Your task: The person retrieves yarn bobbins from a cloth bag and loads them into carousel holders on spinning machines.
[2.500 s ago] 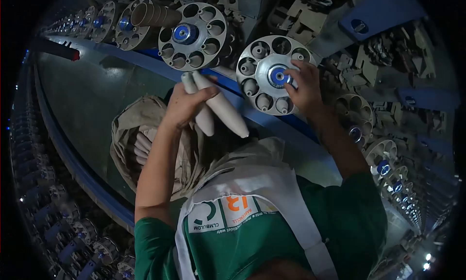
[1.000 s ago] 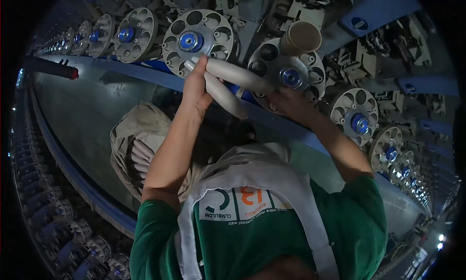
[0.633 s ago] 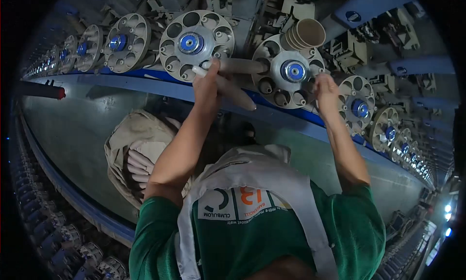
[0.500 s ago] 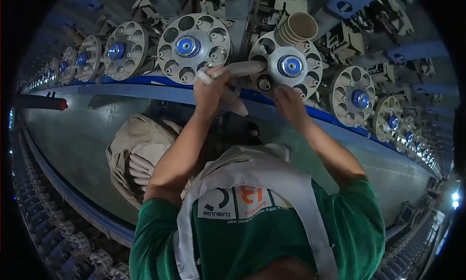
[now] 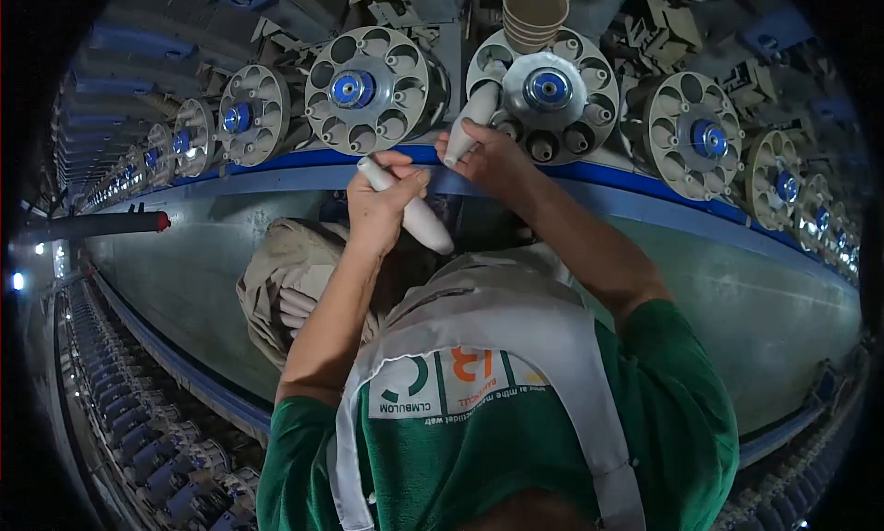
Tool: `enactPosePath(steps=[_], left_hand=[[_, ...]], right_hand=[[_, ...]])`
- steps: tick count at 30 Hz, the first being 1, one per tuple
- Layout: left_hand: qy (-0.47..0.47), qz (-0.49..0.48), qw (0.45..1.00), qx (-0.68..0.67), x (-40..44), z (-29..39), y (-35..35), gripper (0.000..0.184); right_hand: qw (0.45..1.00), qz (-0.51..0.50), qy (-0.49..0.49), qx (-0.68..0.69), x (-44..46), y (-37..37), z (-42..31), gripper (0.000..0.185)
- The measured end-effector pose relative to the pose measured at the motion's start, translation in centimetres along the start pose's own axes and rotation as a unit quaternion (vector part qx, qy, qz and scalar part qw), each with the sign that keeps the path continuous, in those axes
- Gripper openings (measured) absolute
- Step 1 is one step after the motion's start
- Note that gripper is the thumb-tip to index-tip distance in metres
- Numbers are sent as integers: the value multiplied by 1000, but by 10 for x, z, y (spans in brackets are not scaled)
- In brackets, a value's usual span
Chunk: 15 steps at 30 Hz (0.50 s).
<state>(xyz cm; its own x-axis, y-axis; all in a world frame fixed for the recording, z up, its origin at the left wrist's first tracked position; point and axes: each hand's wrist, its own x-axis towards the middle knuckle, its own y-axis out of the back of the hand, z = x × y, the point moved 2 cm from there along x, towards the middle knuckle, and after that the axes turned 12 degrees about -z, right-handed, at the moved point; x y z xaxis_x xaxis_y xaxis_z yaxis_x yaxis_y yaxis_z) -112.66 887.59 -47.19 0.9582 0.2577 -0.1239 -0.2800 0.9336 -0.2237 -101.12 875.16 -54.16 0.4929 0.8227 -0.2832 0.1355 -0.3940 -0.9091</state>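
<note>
Right now, in the head view, it's all about the round cop magazine (image 5: pixel 550 113) on the far right, the one with nested tan cones (image 5: pixel 530 35) at its far edge. Up comes the right hand (image 5: pixel 486 155), fingers wrapped around a pale yarn cop (image 5: pixel 471 124), which slants with its far end at the magazine's left-hand pocket. Is that end inside the mouth or just over it? From here, I can't tell.

Over to the left hand (image 5: pixel 376 202): thumb and fingers grip a second cop (image 5: pixel 427 227), slim end far and left, fat end near and right, well clear of the near blue rail (image 5: pixel 635 180). Beyond it stands the left magazine (image 5: pixel 385 98), several pockets filled, and nearer, behind the left forearm, a cloth sack (image 5: pixel 267 273) with more cops (image 5: pixel 296 303) showing.

So the step in hand looks like feeding this cop into its pocket. The next move calls for lining it up with the opening, easing it in, and loosening the right fingers only once the wall supports it, with the left holding the other cop clear.
</note>
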Motion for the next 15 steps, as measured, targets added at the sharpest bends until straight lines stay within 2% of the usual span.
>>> enactPosePath(steps=[3,6,7,9,10,11,13,14,15], left_hand=[[22,23,999,-23,-3,4,-1,24],[115,-5,988,105,5,3,-15,37],[83,-49,980,176,10,-4,-19,39],[76,-48,973,215,11,-13,-18,40],[71,-47,963,254,11,-13,-19,41],[115,-40,970,211,3,3,-28,40],[111,-56,988,96,-3,2,-7,41],[116,-56,987,100,-10,14,-6,38],[116,-57,987,101,-15,19,-3,38]], right_hand=[[1000,12,-6,-16,-3,-2,-4,38],[999,-21,-23,-19,0,6,9,39],[999,-22,-23,-20,-1,4,14,39],[995,-54,-18,-82,-3,-1,21,39],[983,-111,-28,-145,-9,-12,14,46],[982,-116,-27,-146,-14,-16,4,46],[986,79,-13,-148,-15,-15,-11,56],[979,93,27,-179,-9,-9,-21,59],[979,93,27,-178,-8,-2,-29,59]])
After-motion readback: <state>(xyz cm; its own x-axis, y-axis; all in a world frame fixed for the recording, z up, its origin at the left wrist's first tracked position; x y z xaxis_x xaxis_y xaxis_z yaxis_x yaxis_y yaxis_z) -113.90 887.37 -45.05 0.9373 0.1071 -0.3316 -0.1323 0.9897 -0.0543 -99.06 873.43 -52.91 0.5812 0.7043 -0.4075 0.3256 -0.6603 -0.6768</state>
